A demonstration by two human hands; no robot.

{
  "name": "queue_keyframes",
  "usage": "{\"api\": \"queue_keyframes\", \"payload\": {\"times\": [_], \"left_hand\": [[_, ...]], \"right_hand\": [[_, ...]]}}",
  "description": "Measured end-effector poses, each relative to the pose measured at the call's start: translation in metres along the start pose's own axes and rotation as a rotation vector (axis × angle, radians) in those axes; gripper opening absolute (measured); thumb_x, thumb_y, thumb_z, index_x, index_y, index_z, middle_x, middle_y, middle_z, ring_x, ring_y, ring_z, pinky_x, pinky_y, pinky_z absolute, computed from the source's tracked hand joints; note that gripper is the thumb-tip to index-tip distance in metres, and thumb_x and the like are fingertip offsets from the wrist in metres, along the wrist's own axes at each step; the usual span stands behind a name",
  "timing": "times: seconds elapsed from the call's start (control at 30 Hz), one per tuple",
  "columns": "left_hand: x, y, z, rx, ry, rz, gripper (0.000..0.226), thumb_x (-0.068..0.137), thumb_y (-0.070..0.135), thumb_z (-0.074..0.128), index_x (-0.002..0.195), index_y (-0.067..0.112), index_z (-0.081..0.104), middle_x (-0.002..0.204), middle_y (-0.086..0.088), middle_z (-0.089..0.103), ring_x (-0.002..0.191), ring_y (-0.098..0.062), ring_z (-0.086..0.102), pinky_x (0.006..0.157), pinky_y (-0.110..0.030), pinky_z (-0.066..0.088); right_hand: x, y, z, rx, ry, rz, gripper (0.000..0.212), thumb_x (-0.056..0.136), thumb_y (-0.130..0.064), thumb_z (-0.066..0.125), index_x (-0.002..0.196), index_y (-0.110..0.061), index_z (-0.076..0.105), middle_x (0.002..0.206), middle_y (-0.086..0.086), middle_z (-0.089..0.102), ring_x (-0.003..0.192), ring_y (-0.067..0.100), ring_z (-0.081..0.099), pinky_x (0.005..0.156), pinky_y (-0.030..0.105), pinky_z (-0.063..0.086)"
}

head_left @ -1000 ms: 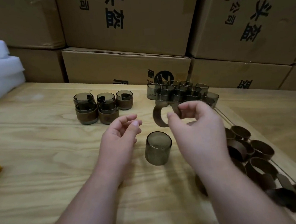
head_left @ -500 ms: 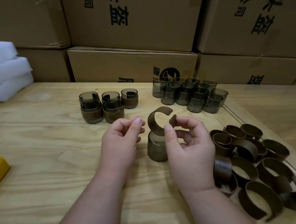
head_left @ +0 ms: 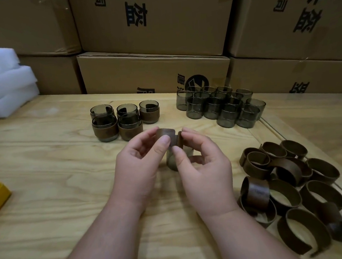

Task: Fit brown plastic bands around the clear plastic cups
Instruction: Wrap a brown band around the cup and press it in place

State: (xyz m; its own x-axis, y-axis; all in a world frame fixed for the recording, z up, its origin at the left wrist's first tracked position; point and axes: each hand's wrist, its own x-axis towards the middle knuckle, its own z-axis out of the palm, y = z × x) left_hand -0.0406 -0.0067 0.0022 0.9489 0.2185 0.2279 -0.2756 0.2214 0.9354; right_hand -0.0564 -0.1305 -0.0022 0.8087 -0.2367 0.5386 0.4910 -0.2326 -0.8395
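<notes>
- stacked brown cardboard boxes (head_left: 153, 70) with black print wall off the back of the pale plywood table (head_left: 48, 188)
- loose pile of brown plastic bands (head_left: 291, 183) sits at the right; bare clear smoky plastic cups (head_left: 221, 107) are clustered further back, five already banded cups (head_left: 123, 120) back left
- left hand (head_left: 138, 168) and right hand (head_left: 205, 173) each pinch one end of a curled brown band (head_left: 169, 137) between thumb and fingertips, right above an upside-down clear cup (head_left: 172, 159) on the table between them
</notes>
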Motion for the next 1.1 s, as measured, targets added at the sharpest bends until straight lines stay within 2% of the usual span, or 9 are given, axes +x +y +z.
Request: {"api": "queue_keyframes", "payload": {"times": [0.17,0.3,0.43,0.57,0.73,0.8,0.93,1.0,1.1], "left_hand": [[-0.0010,0.0017,0.0011,-0.047,-0.013,0.026,0.053,0.066,0.031,0.081,0.117,0.019,0.072,0.097,0.009,0.079,0.090,-0.002,0.073,0.075,-0.016,0.056],[-0.0013,0.0008,0.0015,-0.068,-0.009,0.023,0.053,0.063,0.030,0.082,0.114,0.021,0.071,0.103,-0.001,0.078,0.092,-0.007,0.074,0.077,-0.018,0.057],[-0.0012,0.0022,0.0019,-0.083,0.013,0.035,0.049,0.066,0.027,0.080,0.113,0.021,0.069,0.104,-0.005,0.074,0.085,-0.003,0.074,0.073,-0.017,0.056],[-0.0018,0.0035,0.0026,-0.074,0.025,0.035,0.046,0.068,0.026,0.079,0.112,0.022,0.068,0.106,-0.006,0.073,0.086,-0.002,0.074,0.073,-0.016,0.056],[-0.0005,0.0022,0.0025,-0.050,0.064,0.047,0.034,0.083,0.006,0.078,0.111,0.021,0.068,0.100,0.002,0.075,0.085,-0.001,0.073,0.072,-0.014,0.055],[-0.0006,0.0026,0.0019,-0.045,0.074,0.048,0.033,0.085,0.004,0.077,0.112,0.021,0.067,0.099,0.002,0.074,0.085,0.000,0.073,0.071,-0.014,0.055],[-0.0018,0.0035,0.0021,-0.034,0.077,0.045,0.032,0.087,0.003,0.075,0.110,0.023,0.067,0.100,0.002,0.072,0.082,0.003,0.073,0.069,-0.013,0.055],[-0.0017,0.0036,0.0027,-0.031,0.083,0.044,0.031,0.087,0.002,0.074,0.110,0.023,0.067,0.100,0.001,0.071,0.081,0.003,0.072,0.068,-0.012,0.054],[-0.0009,0.0036,0.0030,-0.027,0.089,0.033,0.031,0.089,0.003,0.074,0.111,0.022,0.066,0.105,-0.004,0.071,0.082,0.002,0.072,0.069,-0.012,0.054]], "right_hand": [[0.0005,0.0004,-0.0025,-0.113,0.036,0.044,0.030,0.086,-0.043,0.065,0.116,-0.040,0.064,0.135,-0.016,0.061,0.130,-0.002,0.051,0.106,0.022,0.044],[0.0021,0.0034,-0.0040,-0.112,-0.044,0.200,0.037,0.092,-0.053,0.059,0.127,-0.040,0.059,0.135,-0.017,0.060,0.127,-0.006,0.050,0.101,0.004,0.037],[0.0022,0.0054,-0.0027,-0.125,-0.035,0.230,0.040,0.094,-0.050,0.061,0.129,-0.030,0.063,0.127,-0.014,0.064,0.122,0.002,0.056,0.104,0.029,0.049],[0.0021,0.0032,-0.0013,-0.165,-0.010,0.202,0.046,0.084,-0.057,0.054,0.125,-0.037,0.061,0.124,-0.024,0.059,0.122,-0.003,0.052,0.104,0.019,0.043],[0.0025,0.0033,-0.0011,-0.190,-0.036,0.187,0.064,0.084,-0.056,0.055,0.141,-0.026,0.059,0.137,-0.016,0.057,0.132,0.002,0.049,0.114,0.030,0.041],[0.0027,0.0034,-0.0010,-0.185,-0.038,0.180,0.063,0.084,-0.055,0.055,0.139,-0.025,0.061,0.131,-0.016,0.060,0.127,0.001,0.052,0.110,0.027,0.044],[0.0019,0.0036,-0.0013,-0.196,-0.015,0.178,0.058,0.086,-0.053,0.056,0.138,-0.030,0.060,0.112,-0.021,0.060,0.115,-0.003,0.055,0.089,0.008,0.041],[0.0020,0.0045,-0.0009,-0.191,-0.001,0.174,0.058,0.085,-0.052,0.057,0.139,-0.030,0.058,0.116,-0.021,0.059,0.115,-0.001,0.055,0.093,0.011,0.043],[0.0023,0.0057,-0.0003,-0.174,-0.041,0.195,0.060,0.086,-0.051,0.059,0.142,-0.028,0.057,0.131,-0.020,0.058,0.124,0.001,0.055,0.105,0.027,0.047]]}}
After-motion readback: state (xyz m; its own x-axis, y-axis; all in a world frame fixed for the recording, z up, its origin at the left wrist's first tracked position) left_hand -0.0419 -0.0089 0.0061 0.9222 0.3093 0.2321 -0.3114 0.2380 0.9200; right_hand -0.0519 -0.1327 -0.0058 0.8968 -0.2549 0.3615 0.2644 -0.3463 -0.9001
